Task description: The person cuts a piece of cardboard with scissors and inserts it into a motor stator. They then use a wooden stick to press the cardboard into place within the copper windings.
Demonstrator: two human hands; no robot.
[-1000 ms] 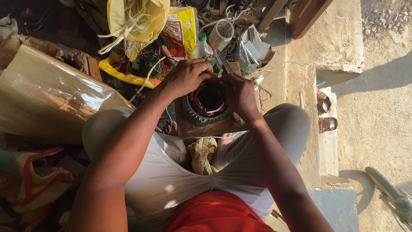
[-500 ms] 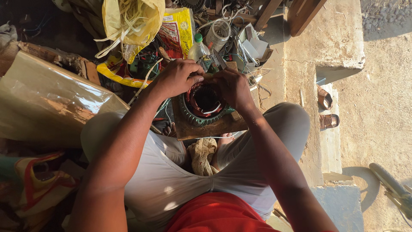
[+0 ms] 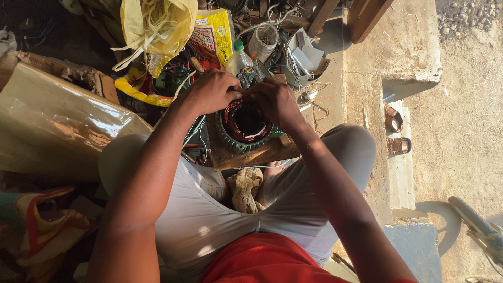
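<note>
A round green motor stator (image 3: 234, 140) with red-brown copper windings inside sits on a small wooden board (image 3: 257, 155) between my knees. My left hand (image 3: 209, 91) rests on the stator's far left rim, fingers curled on the windings. My right hand (image 3: 275, 102) presses on the far right rim, fingers bent into the coil. The two hands meet at the top of the ring and hide that part of it.
Beyond the board lie a plastic bottle (image 3: 237, 58), a clear jar (image 3: 263, 37), yellow bags (image 3: 157, 26) and tangled wires. A large tan plastic sheet (image 3: 52, 126) lies at left. A rag (image 3: 246, 188) lies between my legs. A pair of sandals (image 3: 395, 131) stands by the concrete step (image 3: 403, 52).
Both hands have shifted slightly along the stator's top rim and drawn closer together; the stator and board stay in place. The view has moved a little.
</note>
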